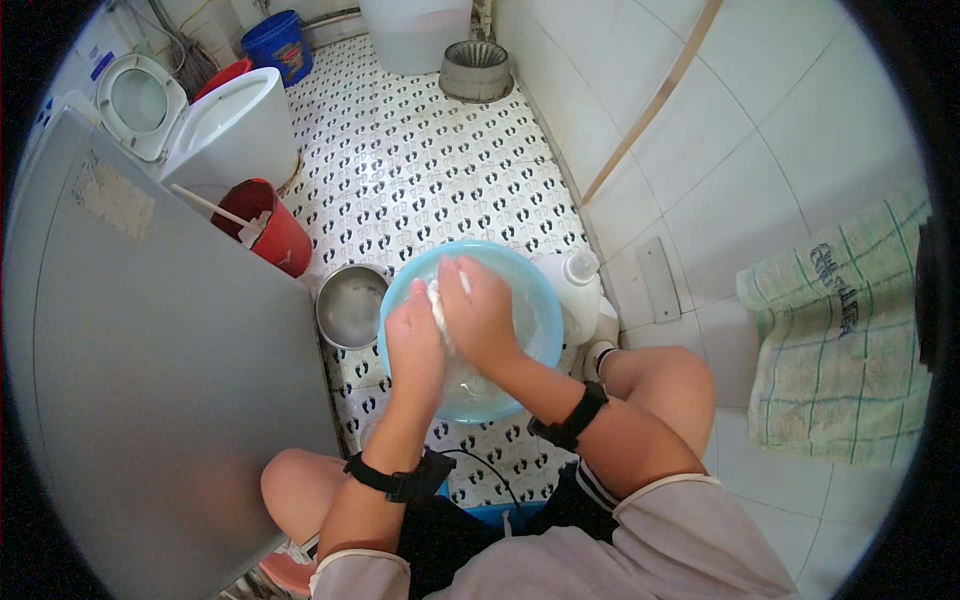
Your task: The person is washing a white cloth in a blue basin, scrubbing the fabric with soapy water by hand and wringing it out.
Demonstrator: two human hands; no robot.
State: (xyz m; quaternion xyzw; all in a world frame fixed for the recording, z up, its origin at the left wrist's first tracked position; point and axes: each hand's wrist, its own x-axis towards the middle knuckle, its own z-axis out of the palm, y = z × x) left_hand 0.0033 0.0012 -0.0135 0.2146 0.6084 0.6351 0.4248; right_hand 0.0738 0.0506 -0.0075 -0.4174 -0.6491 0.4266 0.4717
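So I had both mitts over a light blue basin (pixel 538 312) on the footprint-patterned floor (pixel 420 160), with a bunched white cloth (pixel 438 308) squeezed between them. My left hand (pixel 413 328) was curled up against one side of it and my right hand (pixel 480 312) was closed over the other, pretty much no gap, though I couldn't tell how each finger was wrapped. The cloth was up above the basin's middle, just a pale strip peeking out between the hands. A round metal bowl (pixel 352 308) stood just left of the basin, and a white jug (pixel 575 295) with a cap was right up by its other side. Farther left was a red bucket (pixel 287 245) with a stick leaning out, and a green checked towel (pixel 850 370) hung off to my right.
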